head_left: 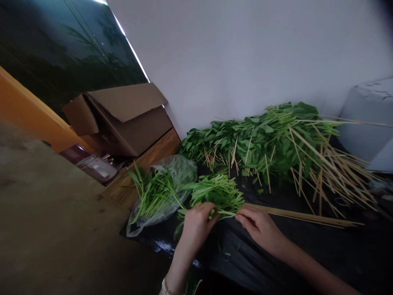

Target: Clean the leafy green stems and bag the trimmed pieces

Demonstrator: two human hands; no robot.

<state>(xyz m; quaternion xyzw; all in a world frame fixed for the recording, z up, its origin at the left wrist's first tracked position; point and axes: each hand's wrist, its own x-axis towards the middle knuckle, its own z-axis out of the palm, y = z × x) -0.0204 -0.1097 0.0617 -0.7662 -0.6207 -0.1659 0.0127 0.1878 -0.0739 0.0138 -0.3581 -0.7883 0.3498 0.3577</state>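
My left hand (198, 223) is closed on a leafy green stem (226, 213), held low in front of a small pile of cut leafy greens (216, 189). The fingertips of my right hand (260, 230) pinch the right end of that same stem. Just behind my right hand lies a bundle of thin wooden sticks (310, 217), partly hidden by the hand. To the left, a clear plastic bag (186, 170) lies open with more long green stems (156, 196) in it.
Along the white wall runs a large heap of leafy greens (258, 135) with many sticks (337, 172) jutting out toward the right. Black plastic sheeting (245, 262) covers the work surface. An open cardboard box (138, 127) stands at left; a pale box (368, 119) is at right.
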